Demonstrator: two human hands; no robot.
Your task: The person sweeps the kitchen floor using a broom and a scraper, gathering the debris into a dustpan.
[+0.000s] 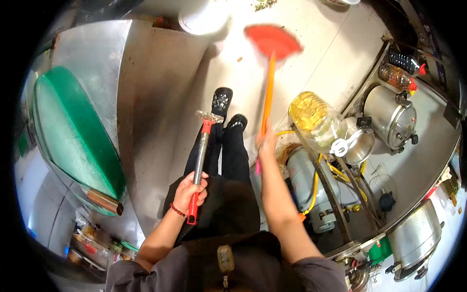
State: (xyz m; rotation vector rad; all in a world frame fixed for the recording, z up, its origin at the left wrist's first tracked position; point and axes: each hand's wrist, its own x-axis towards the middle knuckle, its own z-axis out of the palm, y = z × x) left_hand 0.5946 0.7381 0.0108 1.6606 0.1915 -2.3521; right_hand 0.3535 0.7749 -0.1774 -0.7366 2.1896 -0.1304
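Red broom [273,42] o/ tiled kitch. flr [331,58]

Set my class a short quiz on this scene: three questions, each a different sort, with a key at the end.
1. True or false: the left hand grips a silver metal pole with red ends.
2. What does the right hand hold?
A) A green oval plastic tub
B) A red fan-shaped broom with an orange handle
C) A silver metal cooking pot
3. Fill in the blank: the contents of the large clear plastic jug look ____ in colour.

Key: 1 true; 2 B; 3 yellow
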